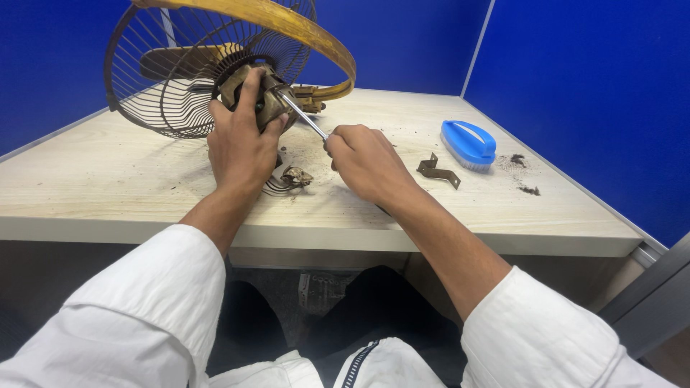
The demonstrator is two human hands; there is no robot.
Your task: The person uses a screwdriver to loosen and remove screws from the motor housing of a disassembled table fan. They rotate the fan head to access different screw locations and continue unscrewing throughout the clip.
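Note:
An old rusty fan with a wire guard (165, 72) and a yellowed rim (302, 32) lies tilted on the wooden table (108, 187). My left hand (241, 140) grips the dirty motor housing (267, 97) at the back of the fan. In my right hand (366, 162) is a screwdriver (305, 118), and its metal shaft points up and left with the tip against the housing. A small grimy part with wires (293, 177) rests on the table between my two hands.
A blue scrubbing brush (468, 144) lies at the right of the table, with a bent metal bracket (437, 171) beside it. Dark dirt crumbs (528, 188) are scattered near the right edge. Blue partition walls (589, 86) enclose the table.

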